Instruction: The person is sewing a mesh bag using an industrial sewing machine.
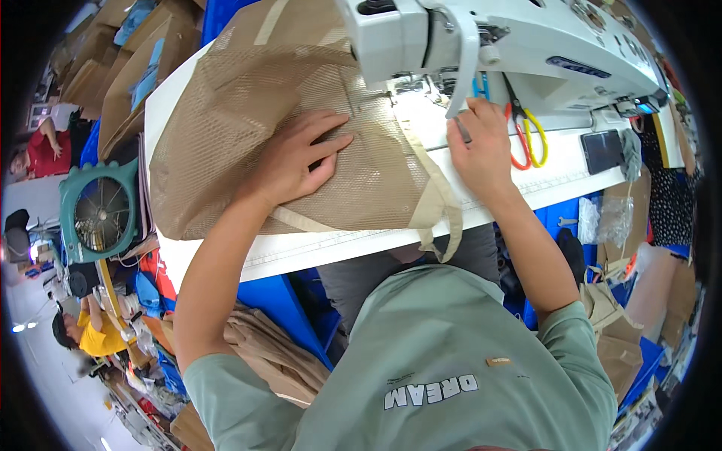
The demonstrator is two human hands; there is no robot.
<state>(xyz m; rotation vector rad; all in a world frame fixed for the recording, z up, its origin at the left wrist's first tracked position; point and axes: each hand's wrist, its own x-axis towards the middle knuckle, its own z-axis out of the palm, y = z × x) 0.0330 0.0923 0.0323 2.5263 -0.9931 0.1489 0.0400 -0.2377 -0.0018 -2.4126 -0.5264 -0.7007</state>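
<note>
Brown mesh fabric [376,177] with pale binding strips lies across the white sewing table and reaches under the head of a white sewing machine [481,37]. My left hand [301,154] rests flat on the mesh, its fingers spread. Beside the lit needle area, my right hand [483,143] is on the tabletop with curled fingers; a small dark thing shows between thumb and forefinger, too hidden to name. A beige strap [440,199] loops over the table's near edge. Scissors [530,135] with red and yellow handles lie right of that hand, and a blue-handled tool [481,84] stands just beyond it.
A dark phone [602,152] lies at the table's right end. A green fan [100,210] stands off the left end, near cardboard boxes [128,83]. Brown fabric [274,349] hangs below the table. Two other people, in red [47,150] and in yellow [99,334], are at far left.
</note>
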